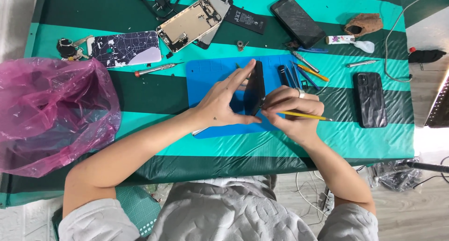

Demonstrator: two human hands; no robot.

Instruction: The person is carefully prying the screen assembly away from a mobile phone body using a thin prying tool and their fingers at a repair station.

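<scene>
Nearest, the person's grey sleeves and both forearms reach up over the striped green table cover point(140, 89). The left hand point(223, 103) is spread, thumb and fingers bracing a dark phone point(255, 89) that stands on edge on the blue mat point(206, 75); most of the phone's face is turned away and cannot be made out. The right hand point(290, 112) pinches a thin yellow tool point(304, 115) and holds its tip at the phone's lower edge; the tip itself is hidden behind the fingers. A ring sits on one right finger.

Just beyond the right hand lie several slim tools point(299, 72), overlapping and too small to count surely. One screwdriver point(156, 69) lies left of the mat. To the left a pink plastic bag point(51, 112) is cut off by the frame edge.

Further off, four more phones or phone parts show: a black phone in a case point(372, 99) at right, a patterned back cover point(126, 49), an opened phone body point(191, 23), and a dark phone with a cracked screen point(297, 21). One black battery point(245, 19) lies between the last two. Cables at the top edge are cut off.
</scene>
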